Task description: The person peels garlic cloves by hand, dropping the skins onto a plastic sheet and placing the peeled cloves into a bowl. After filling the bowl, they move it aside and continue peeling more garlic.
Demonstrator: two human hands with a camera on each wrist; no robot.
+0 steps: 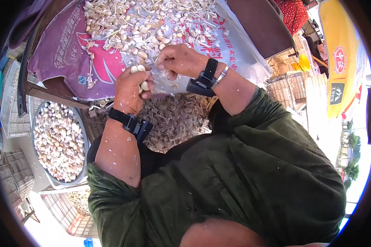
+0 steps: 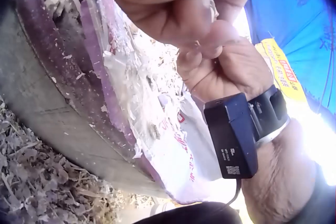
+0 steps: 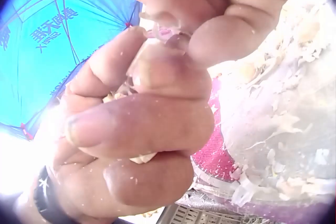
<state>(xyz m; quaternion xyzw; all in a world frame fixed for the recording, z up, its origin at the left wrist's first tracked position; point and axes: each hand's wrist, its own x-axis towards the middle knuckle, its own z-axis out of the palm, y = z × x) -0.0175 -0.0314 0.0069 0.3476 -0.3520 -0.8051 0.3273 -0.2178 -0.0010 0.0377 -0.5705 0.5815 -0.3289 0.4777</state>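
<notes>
My left hand [image 1: 128,88] is curled round several pale garlic cloves [image 1: 144,85], which show between the fingers and thumb in the head view. Close beside it, my right hand [image 1: 183,61] has its fingers bent inward. In the right wrist view, the right thumb and forefinger pinch a thin pinkish bit of garlic skin [image 3: 164,33] at the left fingertips. The left fingers hide most of the cloves in both wrist views. Beyond the hands, a heap of loose garlic [image 1: 140,29] lies on a printed plastic sack [image 1: 57,78].
A round tub [image 1: 85,138] full of garlic cloves stands at lower left, above a plastic crate [image 1: 62,210]. Dry peelings [image 1: 173,121] are piled below the table edge. More crates [image 1: 290,88] stand at right. A blue umbrella [image 3: 47,40] shows overhead.
</notes>
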